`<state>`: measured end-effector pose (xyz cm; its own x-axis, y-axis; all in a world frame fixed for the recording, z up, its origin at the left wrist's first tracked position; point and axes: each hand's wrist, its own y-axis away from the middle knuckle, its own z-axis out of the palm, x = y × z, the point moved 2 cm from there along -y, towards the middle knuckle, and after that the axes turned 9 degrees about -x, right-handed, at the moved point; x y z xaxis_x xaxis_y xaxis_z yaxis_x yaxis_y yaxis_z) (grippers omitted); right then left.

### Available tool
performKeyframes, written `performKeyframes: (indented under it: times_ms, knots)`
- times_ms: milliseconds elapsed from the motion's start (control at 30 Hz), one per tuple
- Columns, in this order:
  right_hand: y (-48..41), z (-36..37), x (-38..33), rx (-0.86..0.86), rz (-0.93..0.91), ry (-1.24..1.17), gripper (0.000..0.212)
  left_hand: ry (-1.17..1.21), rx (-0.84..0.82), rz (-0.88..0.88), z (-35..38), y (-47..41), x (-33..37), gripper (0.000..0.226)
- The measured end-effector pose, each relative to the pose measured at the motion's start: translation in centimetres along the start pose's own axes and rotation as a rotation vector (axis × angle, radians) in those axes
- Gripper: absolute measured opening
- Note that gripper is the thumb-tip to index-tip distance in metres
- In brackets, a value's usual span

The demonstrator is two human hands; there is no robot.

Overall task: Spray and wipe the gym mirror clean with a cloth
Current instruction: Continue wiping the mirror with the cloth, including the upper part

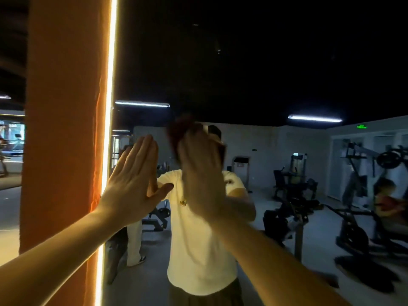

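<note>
The person stands facing the gym mirror [276, 69], whose left edge carries a bright vertical light strip [111, 62]. Just right of that strip, the left hand [132, 180] lies flat on the glass, palm against it, fingers straight and together, thumb spread out away from the strip; it holds nothing. Farther right of the strip, the right hand [201, 173] presses a dark red cloth [178, 131] against the mirror. Its fingers look stretched out over the cloth rather than curled round it (the hand is smeared by motion blur, so the finer detail is lost). The cloth bunches out above the fingertips and shows again along the hand's far side from the strip. Behind both hands the glass reflects the person's pale T-shirt [196, 250]. Well to the right of the strip it reflects dark gym machines [357, 206]. Directly left of the strip rises an orange pillar [66, 107].
</note>
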<state>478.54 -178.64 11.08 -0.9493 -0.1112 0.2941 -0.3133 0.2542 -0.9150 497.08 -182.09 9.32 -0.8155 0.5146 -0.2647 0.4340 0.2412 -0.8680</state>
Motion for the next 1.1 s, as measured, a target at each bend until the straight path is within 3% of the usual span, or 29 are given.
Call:
performKeyframes:
  times_ms: [100, 200, 267, 367, 433, 500, 567, 667, 833, 967, 1033, 1100]
  knots:
    - [5.5, 0.6, -1.4, -0.19, -0.264, 0.047, 0.056, -0.02, 0.03, 0.098, -0.1, 0.3, -0.6, 0.099]
    - [3.3, -1.3, 2.9, -0.278, -0.489, 0.263, 0.061, -0.046, -0.041, 0.059, -0.3, 0.2, -0.8, 0.105]
    - [-0.5, -3.1, 6.9, -0.221, -0.326, 0.295, 0.061, -0.051, -0.103, 0.013, -0.2, 0.2, -0.7, 0.109]
    - [-5.7, -5.8, 11.9, -0.054, 0.131, 0.221, 0.057, -0.05, -0.133, 0.007, 0.0, 0.1, -0.7, 0.11]
    - [-8.1, -6.5, 11.8, 0.034, 0.327, 0.139, 0.059, -0.049, -0.135, 0.009, 0.0, 0.0, -0.8, 0.109]
    - [-9.4, -5.8, 9.1, 0.108, 0.409, 0.068, 0.061, -0.058, -0.147, -0.001, 0.0, -0.1, -0.7, 0.109]
    - [-8.6, -3.9, 5.2, 0.11, 0.337, 0.007, 0.06, -0.073, -0.151, -0.012, 0.1, 0.0, -0.6, 0.108]
    - [-3.5, -0.9, 0.3, -0.028, 0.078, -0.009, 0.058, -0.09, -0.158, -0.014, -0.1, 0.1, -0.4, 0.107]
    - [2.0, -1.4, 1.0, -0.194, -0.276, 0.082, 0.059, -0.037, -0.146, -0.019, -0.9, 0.2, 0.0, 0.1]
    - [-1.1, -3.7, 3.4, -0.157, -0.055, -0.056, 0.072, 0.185, 0.077, -0.101, -3.5, -0.7, 2.4, 0.078]
    - [-2.9, -4.1, 3.1, -0.156, 0.0, -0.182, 0.069, 0.22, 0.171, -0.012, -4.8, -1.8, 5.2, 0.062]
    - [-4.1, -4.9, 2.8, -0.184, -0.005, -0.346, 0.06, 0.261, 0.14, 0.067, -4.8, -3.4, 7.7, 0.053]
